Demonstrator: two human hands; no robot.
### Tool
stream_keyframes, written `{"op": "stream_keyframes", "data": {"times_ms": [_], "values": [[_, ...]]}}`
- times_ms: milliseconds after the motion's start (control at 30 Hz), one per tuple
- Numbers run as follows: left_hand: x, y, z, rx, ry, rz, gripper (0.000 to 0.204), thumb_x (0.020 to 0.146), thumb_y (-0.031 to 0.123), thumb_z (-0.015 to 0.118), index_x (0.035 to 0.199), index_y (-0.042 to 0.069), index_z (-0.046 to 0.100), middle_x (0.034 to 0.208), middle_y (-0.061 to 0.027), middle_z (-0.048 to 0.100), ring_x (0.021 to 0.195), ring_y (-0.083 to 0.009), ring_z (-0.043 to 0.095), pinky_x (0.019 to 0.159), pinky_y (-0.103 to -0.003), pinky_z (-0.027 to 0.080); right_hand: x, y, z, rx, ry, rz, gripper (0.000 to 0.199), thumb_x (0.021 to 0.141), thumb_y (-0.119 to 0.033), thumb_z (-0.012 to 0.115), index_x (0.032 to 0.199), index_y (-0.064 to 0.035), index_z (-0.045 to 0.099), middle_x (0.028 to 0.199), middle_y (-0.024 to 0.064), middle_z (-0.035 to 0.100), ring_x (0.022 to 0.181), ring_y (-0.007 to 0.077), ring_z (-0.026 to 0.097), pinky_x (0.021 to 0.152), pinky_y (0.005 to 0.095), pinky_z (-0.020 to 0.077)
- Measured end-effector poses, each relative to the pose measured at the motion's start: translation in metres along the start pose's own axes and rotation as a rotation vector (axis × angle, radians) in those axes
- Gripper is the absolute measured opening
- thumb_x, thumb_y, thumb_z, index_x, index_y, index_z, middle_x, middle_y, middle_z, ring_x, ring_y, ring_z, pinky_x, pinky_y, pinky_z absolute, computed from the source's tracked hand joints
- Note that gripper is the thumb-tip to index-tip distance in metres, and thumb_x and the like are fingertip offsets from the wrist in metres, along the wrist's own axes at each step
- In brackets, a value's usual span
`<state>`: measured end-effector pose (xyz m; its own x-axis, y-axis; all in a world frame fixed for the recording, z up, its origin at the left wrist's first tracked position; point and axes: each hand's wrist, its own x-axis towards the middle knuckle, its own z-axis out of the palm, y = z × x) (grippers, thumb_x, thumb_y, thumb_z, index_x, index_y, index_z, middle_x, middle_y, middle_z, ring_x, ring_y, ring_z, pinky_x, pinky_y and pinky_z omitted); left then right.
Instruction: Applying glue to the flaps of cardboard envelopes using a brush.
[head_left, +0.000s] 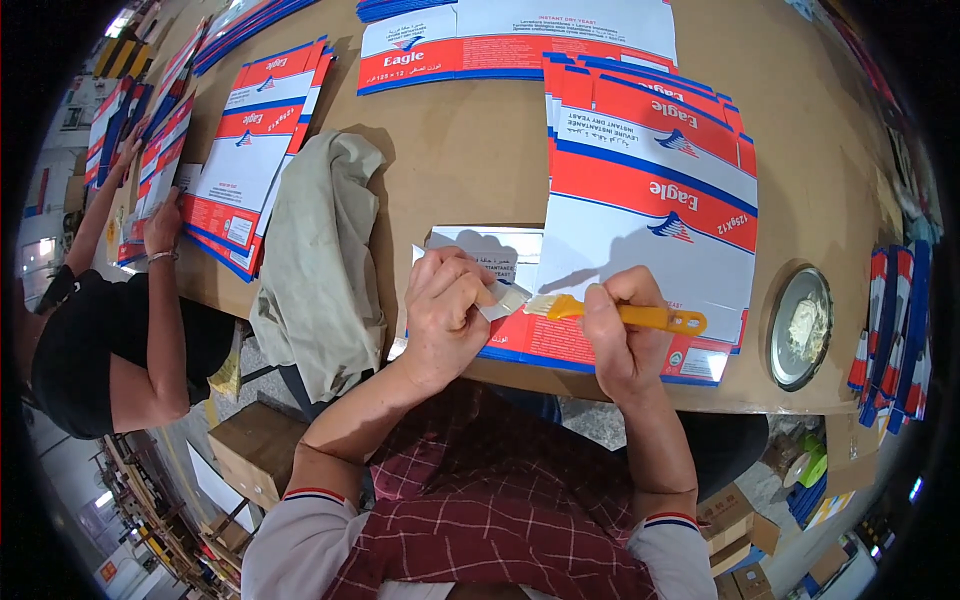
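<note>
In my right hand (632,335) is a brush with a yellow handle (655,317), the fingers closed around it. Its pale bristles point left and meet, or nearly meet, a small whitish paper-like piece (506,299) pinched in my left hand (443,318). Whether that piece is loose or a flap of a carton I cannot tell. Beneath both hands lie flat printed cartons in red, white and blue, a fanned stack (620,240) of them on the right. To the right of my brush hand sits a round metal dish (783,350) with cream-coloured paste (808,326).
A crumpled beige cloth (325,260) lies on the brown table (440,130), left of my hands. More flat cartons (560,30) are at the far edge. On the left a co-worker's hands (163,225) handle cartons. A cardboard box (258,450) stands below the table.
</note>
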<state>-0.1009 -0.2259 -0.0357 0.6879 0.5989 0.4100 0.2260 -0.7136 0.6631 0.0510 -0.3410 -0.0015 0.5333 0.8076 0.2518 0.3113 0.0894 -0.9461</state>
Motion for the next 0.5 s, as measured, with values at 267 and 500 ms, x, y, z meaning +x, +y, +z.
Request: {"op": "stream_keyframes", "data": {"times_ms": [267,500], "values": [[-0.009,-0.002,0.001,0.033,-0.014,0.005,0.025,0.053,-0.009,0.061,0.062,0.008,0.046,0.074,-0.0066,0.057,0.079,-0.0283,0.055,0.067,-0.037,0.042,0.0,0.008,0.009,0.009,0.074,0.106,0.016,0.084,-0.004,0.057,0.072,-0.0025,0.045,0.06,0.0045,0.049,0.051,0.0095,0.047,0.045,0.0243,0.0346],[-0.009,0.012,-0.004,0.035,0.022,0.022,0.023,0.052,-0.007,0.059,0.069,0.006,0.053,0.076,-0.006,0.053,0.081,-0.0263,0.052,0.068,-0.036,0.04,0.01,0.007,-0.008,0.651,0.036,0.404,0.018,0.09,-0.021,0.052,0.08,-0.0078,0.044,0.056,0.0027,0.049,0.042,0.0079,0.048,0.048,0.0239,0.046]]}}
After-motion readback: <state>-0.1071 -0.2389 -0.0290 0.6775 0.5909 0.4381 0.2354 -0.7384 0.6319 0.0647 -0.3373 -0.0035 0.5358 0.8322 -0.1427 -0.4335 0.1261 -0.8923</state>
